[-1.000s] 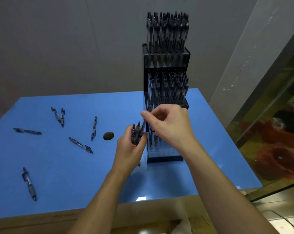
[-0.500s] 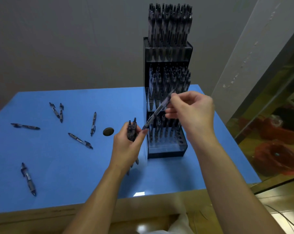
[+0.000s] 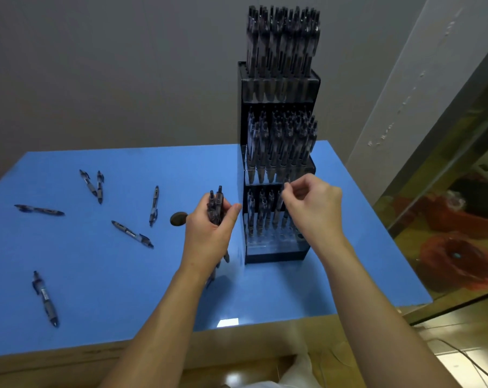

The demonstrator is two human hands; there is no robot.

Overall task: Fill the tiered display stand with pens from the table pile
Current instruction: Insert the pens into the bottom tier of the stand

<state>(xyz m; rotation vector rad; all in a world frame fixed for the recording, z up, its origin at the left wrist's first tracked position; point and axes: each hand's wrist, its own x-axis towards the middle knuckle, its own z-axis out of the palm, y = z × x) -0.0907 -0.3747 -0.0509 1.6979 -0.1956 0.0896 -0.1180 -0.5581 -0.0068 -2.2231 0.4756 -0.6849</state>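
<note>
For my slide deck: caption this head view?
Right hand slots pen into display stand; left hand grips spare pens.

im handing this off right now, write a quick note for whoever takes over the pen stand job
Left hand: grips a small bundle of pens beside the display stand.
Right hand: pinches one pen, lowering it into the bottom tier.
Done: top and middle tiers look full; the bottom tier's back rows hold pens.
Left: the bottom tier's front holes look empty. Six loose pens lie on the blue table, left of the stand. Seat this pen, feed in the bundle, then collect the loose ones.
</note>
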